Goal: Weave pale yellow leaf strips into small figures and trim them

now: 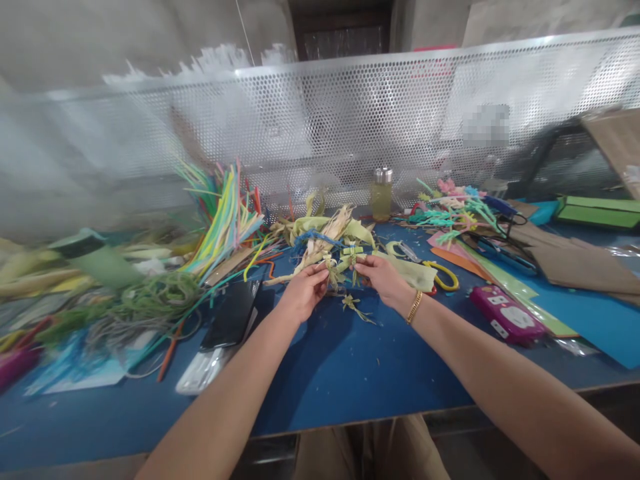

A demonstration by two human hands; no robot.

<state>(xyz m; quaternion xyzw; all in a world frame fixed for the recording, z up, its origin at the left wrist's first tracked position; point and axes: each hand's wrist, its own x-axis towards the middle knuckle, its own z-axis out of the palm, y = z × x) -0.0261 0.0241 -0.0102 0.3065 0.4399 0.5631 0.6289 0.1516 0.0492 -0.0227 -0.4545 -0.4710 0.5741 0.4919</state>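
Both my hands meet over the blue table point(340, 367), pinching a small bundle of dried husk strips point(340, 263). My left hand point(303, 293) has its fingers closed on the left end of the bundle. My right hand point(383, 279), with a gold bracelet at the wrist, grips the right end. A loose scrap of husk point(356, 307) lies on the table just below the hands. Behind them sits a pile of pale green and tan husks point(325, 237).
A fan of coloured strips point(225, 220) and tangled cord point(150, 300) fill the left. A black phone point(233, 313) lies near my left arm. Yellow-handled scissors point(440, 273), a pink case point(507, 317), a jar point(381, 193), coloured paper and cardboard sit right. A perforated metal screen point(350, 120) backs the table.
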